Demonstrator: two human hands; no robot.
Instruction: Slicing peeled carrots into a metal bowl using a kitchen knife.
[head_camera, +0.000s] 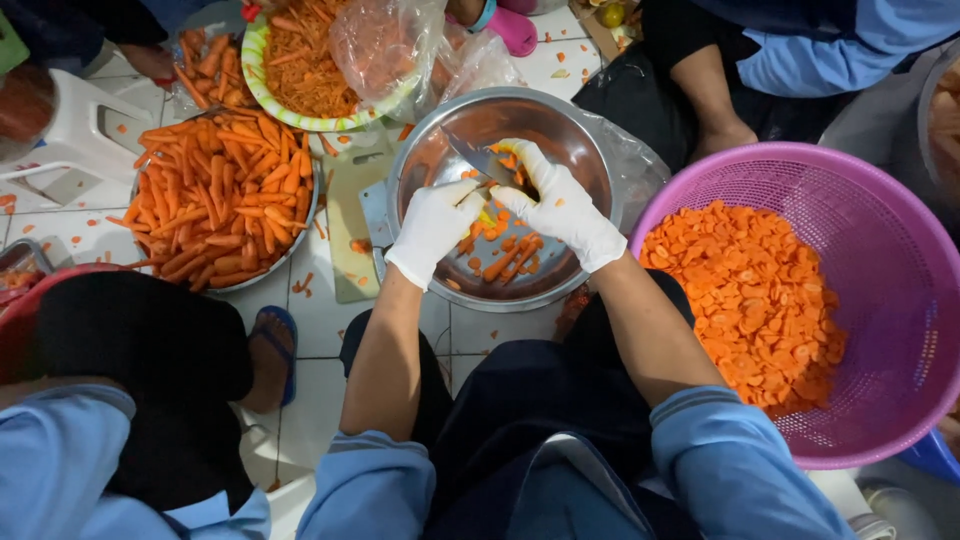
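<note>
No labels or signs are showing – the only packaging is a crumpled clear plastic bag (385, 45) sagging over a green-rimmed bowl of shredded carrot (300, 62) at top centre.

The left hand (432, 228) and right hand (560, 205), both in white gloves, are working close together over a steel bowl (430, 150). The right hand is gripping a knife (478, 160), blade pointing up-left. The left hand is curling around a small carrot piece (487, 213), pinching it just beside the right fingers; most of the piece is hidden, so the exact grip is hard to tell. Cut carrot bits (505, 255) are lying in the bowl bottom right under the hands.

Around them: a steel tray of peeled carrot sticks (215, 195) sitting to the left, w/ a cutting board (345, 215) between it and the bowl. A purple plastic basket (900, 270) holding carrot slices (750, 300) is sitting to the right, near the right forearm. Other people in blue sleeves are crowding in – one at bottom left w/ a sandalled foot (272, 355) on the tile floor (315, 320), another's hand (722, 135) at top right.
</note>
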